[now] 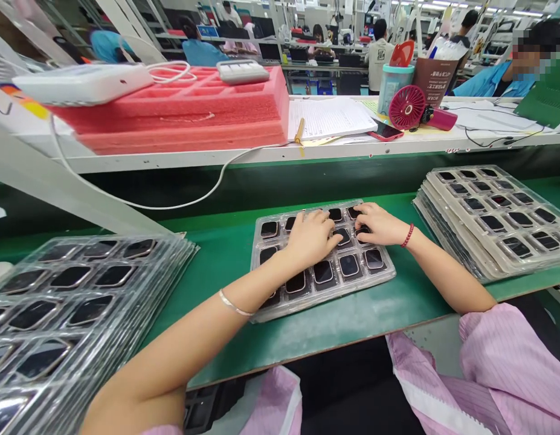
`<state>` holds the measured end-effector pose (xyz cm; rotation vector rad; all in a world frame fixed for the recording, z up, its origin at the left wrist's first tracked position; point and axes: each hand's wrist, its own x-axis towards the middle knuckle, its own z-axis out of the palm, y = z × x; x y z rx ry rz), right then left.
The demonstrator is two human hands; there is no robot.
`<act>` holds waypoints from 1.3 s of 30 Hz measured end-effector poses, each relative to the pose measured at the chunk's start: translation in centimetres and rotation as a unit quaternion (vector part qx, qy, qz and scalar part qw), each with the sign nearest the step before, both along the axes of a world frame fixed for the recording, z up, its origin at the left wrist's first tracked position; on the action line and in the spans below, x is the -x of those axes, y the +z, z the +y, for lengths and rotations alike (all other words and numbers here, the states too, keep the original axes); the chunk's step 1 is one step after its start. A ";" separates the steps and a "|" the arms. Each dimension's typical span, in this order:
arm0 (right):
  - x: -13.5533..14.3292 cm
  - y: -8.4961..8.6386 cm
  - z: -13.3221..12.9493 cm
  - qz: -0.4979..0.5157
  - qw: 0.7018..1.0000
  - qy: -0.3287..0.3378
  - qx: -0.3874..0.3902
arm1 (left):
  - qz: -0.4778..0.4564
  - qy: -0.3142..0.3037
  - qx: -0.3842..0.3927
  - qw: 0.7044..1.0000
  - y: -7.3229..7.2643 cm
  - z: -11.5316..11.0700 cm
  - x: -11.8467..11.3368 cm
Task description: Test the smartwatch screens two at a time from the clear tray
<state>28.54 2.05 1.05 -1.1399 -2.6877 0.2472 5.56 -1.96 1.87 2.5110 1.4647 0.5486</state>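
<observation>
A clear plastic tray [325, 293] with rows of dark, square watch-like pieces lies on the green table [243, 350], slightly tilted to the camera. My left hand [310, 237] rests palm down over the tray's middle, fingers spread over the pieces and hiding some of them. Over the tray's right back part is my right hand [374, 223], its fingers apart and touching pieces near the corner. Neither hand has visibly lifted a piece. A silvery bangle circles my left wrist and a red bead bracelet my right.
Tall stacks of filled trays stand at the left [71, 302] and right [501, 223]. A shelf [243, 158] behind bears red foam [184, 121], papers [331, 118], a fan [407, 107] and a phone [386, 131]. A white cable [193, 202] hangs below it. Several people sit beyond.
</observation>
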 end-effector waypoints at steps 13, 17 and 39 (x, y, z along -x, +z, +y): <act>2.5 -1.0 2.3 0.528 0.761 -0.118 0.357 | -0.221 -0.051 0.089 0.970 -1.0 1.5 -1.0; 2.7 -0.9 2.5 0.574 0.692 -0.111 0.423 | -0.442 0.053 0.197 0.873 -0.3 2.4 -0.3; 3.6 -2.2 2.1 0.584 0.692 -0.004 0.424 | -0.537 0.024 0.376 0.755 0.7 3.5 2.3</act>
